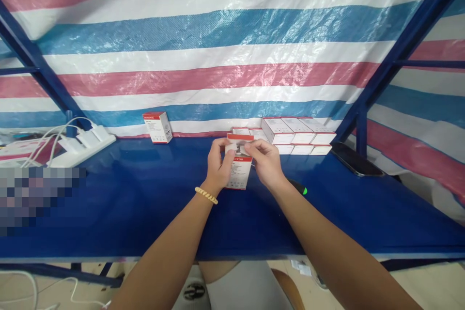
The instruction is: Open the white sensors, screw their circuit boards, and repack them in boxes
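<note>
Between my two hands stands a small white and red cardboard box [238, 174], its top flap raised and the word "…CTOR" printed on its front. My left hand [220, 162] grips the box's left upper side, thumb at the opening. With thumb and forefinger, my right hand [267, 160] pinches at the flap's right edge by the opening. Something greyish shows in the opening, too small to make out. Behind my right hand, similar white and red boxes [294, 131] lie stacked in rows. Another such box [157, 127], marked "DETECTOR", stands upright at the back left.
A white power strip [87, 147] with plugged-in chargers and cables lies at the left. A black phone [358, 160] rests at the right of the blue table [145, 213]. A dark tool with a green tip [304, 191] is partly hidden by my right forearm. Striped sheeting hangs behind.
</note>
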